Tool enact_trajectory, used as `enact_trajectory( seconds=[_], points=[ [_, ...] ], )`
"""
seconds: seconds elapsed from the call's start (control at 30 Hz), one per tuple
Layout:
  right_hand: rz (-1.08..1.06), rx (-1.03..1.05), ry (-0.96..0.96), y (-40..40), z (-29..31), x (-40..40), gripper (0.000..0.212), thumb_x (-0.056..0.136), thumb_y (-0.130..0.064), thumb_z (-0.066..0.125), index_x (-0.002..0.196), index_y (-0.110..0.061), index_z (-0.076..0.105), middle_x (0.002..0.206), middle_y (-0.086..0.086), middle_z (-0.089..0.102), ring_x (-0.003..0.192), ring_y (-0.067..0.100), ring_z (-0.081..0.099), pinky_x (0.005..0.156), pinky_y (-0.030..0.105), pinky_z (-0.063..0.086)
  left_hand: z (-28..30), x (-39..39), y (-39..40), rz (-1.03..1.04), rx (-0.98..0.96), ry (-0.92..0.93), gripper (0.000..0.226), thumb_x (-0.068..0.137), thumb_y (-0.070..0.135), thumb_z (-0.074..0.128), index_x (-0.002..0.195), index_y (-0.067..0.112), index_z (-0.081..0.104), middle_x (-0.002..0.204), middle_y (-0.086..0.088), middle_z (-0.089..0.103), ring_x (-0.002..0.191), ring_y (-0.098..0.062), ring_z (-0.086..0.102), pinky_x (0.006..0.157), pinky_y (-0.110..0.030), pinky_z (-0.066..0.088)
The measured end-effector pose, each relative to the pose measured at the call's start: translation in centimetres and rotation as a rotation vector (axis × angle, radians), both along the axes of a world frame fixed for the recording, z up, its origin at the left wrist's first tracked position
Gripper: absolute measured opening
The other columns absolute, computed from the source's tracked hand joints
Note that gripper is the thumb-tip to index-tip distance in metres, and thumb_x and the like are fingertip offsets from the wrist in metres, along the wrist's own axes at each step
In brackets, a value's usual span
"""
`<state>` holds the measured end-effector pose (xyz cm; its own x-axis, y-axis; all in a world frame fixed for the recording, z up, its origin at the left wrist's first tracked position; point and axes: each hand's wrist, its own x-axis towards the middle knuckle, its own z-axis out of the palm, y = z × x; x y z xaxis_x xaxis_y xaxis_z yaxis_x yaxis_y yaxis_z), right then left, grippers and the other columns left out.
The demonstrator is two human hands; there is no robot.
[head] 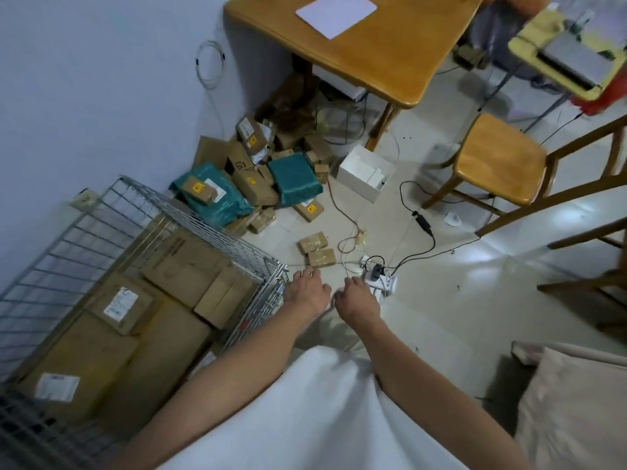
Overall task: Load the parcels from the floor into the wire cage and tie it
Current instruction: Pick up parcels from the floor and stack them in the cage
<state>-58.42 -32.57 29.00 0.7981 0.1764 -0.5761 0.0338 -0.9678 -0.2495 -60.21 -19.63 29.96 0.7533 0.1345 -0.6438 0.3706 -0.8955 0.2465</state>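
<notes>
Two hands out front, both empty: left hand (307,290) hangs palm-down with fingers loosely extended, just beside the near corner of the wire cage (217,232); right hand (356,296) has fingers curled downward, holding nothing I can see, above a white power strip (380,279) and its tangle of cables. Cage is partly loaded: several large cardboard boxes (101,334) lie flat inside, a few with white labels, smaller ones stacked on top toward the open side. Room left on top, by the look of it. No rope or tie visible anywhere, so the tying step looks not started. Just past the hands, two small brown parcels (317,250) sit on the floor tiles, touching each other, nearest candidates for the next pick. Farther back, against the wall and under the bench (373,45), the main pile of parcels (258,178): a dozen-ish small brown boxes plus two teal poly bags (295,178), heaped loosely. An open white box (366,173) sits beside the pile; can't tell if it counts as a parcel. Wooden chair (498,164) off to the right. Estimate: roughly half done on loading, bulk of small items remaining, tie-off pending.
</notes>
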Motion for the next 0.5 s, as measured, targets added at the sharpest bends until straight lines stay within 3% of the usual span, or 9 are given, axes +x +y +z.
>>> enact_trajectory(
  seconds=[0.17, 0.3, 0.5],
  points=[
    [0.117, -0.082, 0.053, 0.3, -1.4, 6.6, 0.05, 0.101, -0.031, 0.042, 0.144, -0.006, 0.044, 0.145, 0.012, 0.046, 0.131, 0.031, 0.045, 0.1, 0.045, 0.046, -2.6, 5.3, 1.6, -0.018, 0.045, 0.048, 0.055, 0.103, 0.039, 0.039, 0.152, 0.013, 0.038, 0.157, -0.009, 0.039, 0.138, -0.03, 0.041, 0.109, -0.05, 0.042],
    [0.244, -0.096, 0.065, 0.5, -2.3, 14.1, 0.044, 0.101, -0.031, 0.042, 0.135, -0.006, 0.054, 0.14, 0.011, 0.051, 0.13, 0.031, 0.045, 0.101, 0.044, 0.045, -3.5, 10.9, 2.1, 0.113, 0.013, 0.117, 0.056, 0.103, 0.039, 0.04, 0.153, 0.015, 0.039, 0.156, -0.01, 0.042, 0.139, -0.031, 0.042, 0.111, -0.049, 0.04],
    [0.243, -0.066, 0.125, -1.2, -3.0, 26.1, 0.041, 0.098, -0.028, 0.042, 0.124, -0.004, 0.06, 0.129, 0.017, 0.058, 0.122, 0.035, 0.052, 0.097, 0.043, 0.047, -3.8, 19.5, 2.6, 0.25, -0.027, 0.157, 0.048, 0.104, 0.039, 0.041, 0.145, 0.014, 0.046, 0.149, -0.013, 0.049, 0.134, -0.033, 0.047, 0.107, -0.048, 0.043]
  ],
)
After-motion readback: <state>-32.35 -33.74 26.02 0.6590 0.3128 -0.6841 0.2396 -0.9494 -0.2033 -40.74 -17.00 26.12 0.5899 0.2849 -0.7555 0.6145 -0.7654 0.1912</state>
